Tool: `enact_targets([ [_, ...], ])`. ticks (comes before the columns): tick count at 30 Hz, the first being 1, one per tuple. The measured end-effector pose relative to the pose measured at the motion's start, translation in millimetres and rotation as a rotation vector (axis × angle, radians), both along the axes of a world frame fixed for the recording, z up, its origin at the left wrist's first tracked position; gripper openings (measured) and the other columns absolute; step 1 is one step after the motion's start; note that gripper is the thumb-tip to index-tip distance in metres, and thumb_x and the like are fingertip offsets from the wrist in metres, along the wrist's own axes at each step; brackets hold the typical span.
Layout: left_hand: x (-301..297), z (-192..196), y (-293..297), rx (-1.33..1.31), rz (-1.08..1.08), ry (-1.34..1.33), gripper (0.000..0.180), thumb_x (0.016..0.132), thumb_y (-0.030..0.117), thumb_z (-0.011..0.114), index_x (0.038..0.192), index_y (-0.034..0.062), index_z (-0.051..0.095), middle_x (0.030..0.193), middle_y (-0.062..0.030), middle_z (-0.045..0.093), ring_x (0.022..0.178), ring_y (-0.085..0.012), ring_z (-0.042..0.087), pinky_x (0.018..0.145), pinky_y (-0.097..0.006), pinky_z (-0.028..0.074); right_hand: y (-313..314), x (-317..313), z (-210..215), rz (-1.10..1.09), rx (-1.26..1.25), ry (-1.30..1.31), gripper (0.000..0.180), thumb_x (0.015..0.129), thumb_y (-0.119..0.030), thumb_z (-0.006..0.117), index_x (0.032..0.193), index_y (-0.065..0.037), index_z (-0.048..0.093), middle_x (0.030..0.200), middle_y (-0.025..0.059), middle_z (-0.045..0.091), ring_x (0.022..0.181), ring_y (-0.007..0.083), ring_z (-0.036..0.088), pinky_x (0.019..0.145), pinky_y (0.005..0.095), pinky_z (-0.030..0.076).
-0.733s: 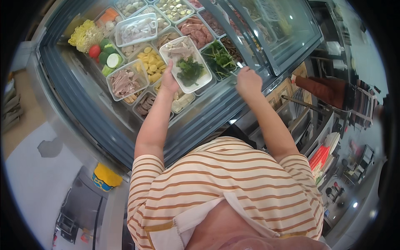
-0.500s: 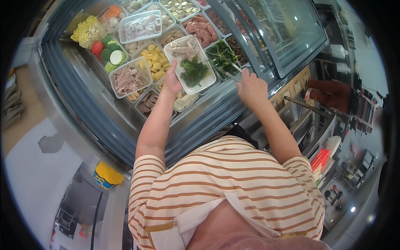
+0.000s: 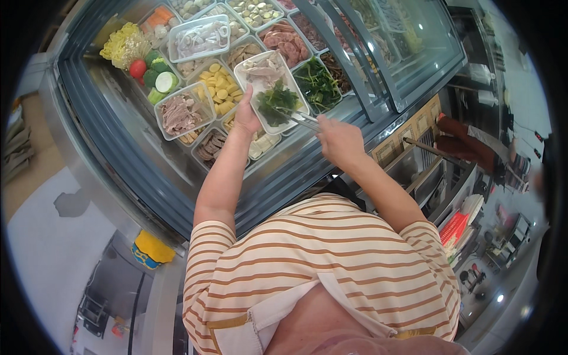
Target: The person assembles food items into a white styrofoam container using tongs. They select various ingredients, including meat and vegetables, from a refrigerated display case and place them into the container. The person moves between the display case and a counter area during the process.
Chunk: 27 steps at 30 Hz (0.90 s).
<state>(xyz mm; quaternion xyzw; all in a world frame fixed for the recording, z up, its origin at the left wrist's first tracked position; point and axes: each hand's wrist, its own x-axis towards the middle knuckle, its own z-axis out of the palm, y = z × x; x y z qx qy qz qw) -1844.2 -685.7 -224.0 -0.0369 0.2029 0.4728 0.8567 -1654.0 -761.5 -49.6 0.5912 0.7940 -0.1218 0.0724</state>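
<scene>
Two hands: one white tray point(image 3: 248, 68), one tongs point(image 3: 303, 120)

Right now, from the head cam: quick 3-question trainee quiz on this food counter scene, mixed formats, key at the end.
1. True or false: the left hand holds the white tray by its near edge.
2. What tool does the right hand hold? A) ladle B) metal tongs C) knife
3. Which food do the tongs' tips reach in the tray?

Key: 1 true. 2 B. 3 the dark leafy greens, beside pale sliced meat.
</scene>
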Motion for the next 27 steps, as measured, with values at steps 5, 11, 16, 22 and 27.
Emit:
enact_targets([
  [5,-2.4,2.2,-0.3,0.022,-0.009,-0.032,0.051,0.090,0.041,0.047,0.126,0.0048,0.043,0.121,-0.0123,0.052,0.110,-0.0278,0.051,0.097,-0.041,0.038,0.9,1.7,8.4,-0.094,0.084,0.149,0.032,0.078,-0.020,0.061,0.104,-0.006,0.050,0.070,0.0107,0.057,0.063,0.0295,0.059,0.054,0.0398,0.046],
  [11,-3.6,4.3,0.2,0.032,0.012,-0.060,0.050,0.091,0.039,0.046,0.127,0.0051,0.042,0.123,-0.0126,0.051,0.111,-0.0282,0.050,0.098,-0.042,0.037,-2.3,6.8,26.0,-0.149,0.125,0.217,0.033,0.078,-0.020,0.062,0.105,-0.008,0.049,0.073,0.0117,0.058,0.065,0.0315,0.059,0.055,0.0409,0.045],
  [16,-2.6,6.5,1.8,0.009,-0.002,-0.056,0.050,0.090,0.039,0.046,0.127,0.0047,0.042,0.124,-0.0128,0.050,0.113,-0.0286,0.048,0.099,-0.042,0.036,5.0,10.4,14.9,-0.141,-0.040,0.012,0.030,0.077,-0.021,0.063,0.097,-0.005,0.049,0.073,0.0146,0.059,0.066,0.0323,0.060,0.056,0.0415,0.046],
  [22,1.3,12.7,3.0,0.034,-0.025,-0.042,0.053,0.091,0.041,0.044,0.130,0.0057,0.038,0.127,-0.0137,0.047,0.115,-0.0299,0.045,0.100,-0.043,0.033,11.2,2.0,-5.4,-0.144,-0.152,-0.078,0.027,0.078,-0.021,0.060,0.099,-0.007,0.049,0.078,0.0138,0.060,0.072,0.0337,0.059,0.061,0.0430,0.046],
  [27,-1.9,9.7,1.9,0.035,-0.010,-0.031,0.052,0.091,0.041,0.044,0.129,0.0060,0.039,0.125,-0.0134,0.048,0.114,-0.0297,0.046,0.099,-0.043,0.034,4.2,9.0,22.1,-0.141,-0.101,0.010,0.030,0.078,-0.021,0.060,0.102,-0.006,0.051,0.077,0.0135,0.060,0.070,0.0330,0.060,0.060,0.0426,0.046],
])
